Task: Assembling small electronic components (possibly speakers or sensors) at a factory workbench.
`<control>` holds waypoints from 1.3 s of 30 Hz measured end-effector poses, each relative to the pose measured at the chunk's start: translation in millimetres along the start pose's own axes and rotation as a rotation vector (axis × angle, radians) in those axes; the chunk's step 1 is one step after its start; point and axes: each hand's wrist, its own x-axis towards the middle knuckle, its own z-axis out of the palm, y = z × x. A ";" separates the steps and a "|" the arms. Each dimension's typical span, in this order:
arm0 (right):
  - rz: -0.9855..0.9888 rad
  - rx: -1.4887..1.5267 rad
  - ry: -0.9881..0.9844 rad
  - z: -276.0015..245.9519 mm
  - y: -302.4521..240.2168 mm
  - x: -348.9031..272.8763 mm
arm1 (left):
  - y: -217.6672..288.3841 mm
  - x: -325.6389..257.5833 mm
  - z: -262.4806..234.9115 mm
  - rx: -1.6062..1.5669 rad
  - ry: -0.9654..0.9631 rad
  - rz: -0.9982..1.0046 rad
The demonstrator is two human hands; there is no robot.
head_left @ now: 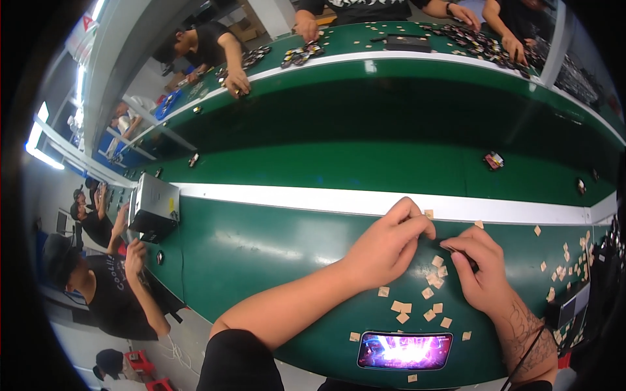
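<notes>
My left hand (394, 241) is curled over the green bench, thumb and fingertips drawn together. Whatever it may be pinching is too small to make out. Facing it, a short gap away, my right hand (479, 264) is closed with thumb and forefinger around a small dark piece, mostly hidden by the fingers. Between and below the hands lie several small beige paper-like squares (402, 307). One more beige square (428, 214) sits just beyond my left fingertips. A phone (404, 350) with a bright purple and white picture lies near the bench's front edge.
Beyond a white rail (293, 197) runs a sunken green belt carrying a few small dark parts (493, 161). A grey metal box (155, 207) stands at the left, a dark device (568, 306) at the right. Co-workers handle heaped parts (303, 54) across the belt; another person stands left.
</notes>
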 end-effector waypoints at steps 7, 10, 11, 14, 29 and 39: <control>-0.007 -0.008 -0.003 -1.3 -1.2 -1.4 | 2.1 -0.1 5.5 -0.003 0.047 -0.012; 0.025 -0.004 -0.014 1.3 -2.0 1.0 | 1.8 -5.5 3.0 0.015 0.022 -0.080; 0.018 -0.007 -0.013 2.9 -1.0 2.1 | 0.4 -4.4 3.0 0.022 0.026 -0.086; 0.008 -0.001 -0.011 -0.1 -1.6 -3.9 | 2.8 -5.9 6.4 0.007 0.037 -0.080; -0.004 0.060 -0.025 -0.9 0.3 2.2 | 7.9 4.4 -2.3 0.116 0.015 -0.069; -0.014 0.059 -0.003 -3.1 3.9 -7.6 | 8.1 2.8 6.6 0.042 -0.068 0.030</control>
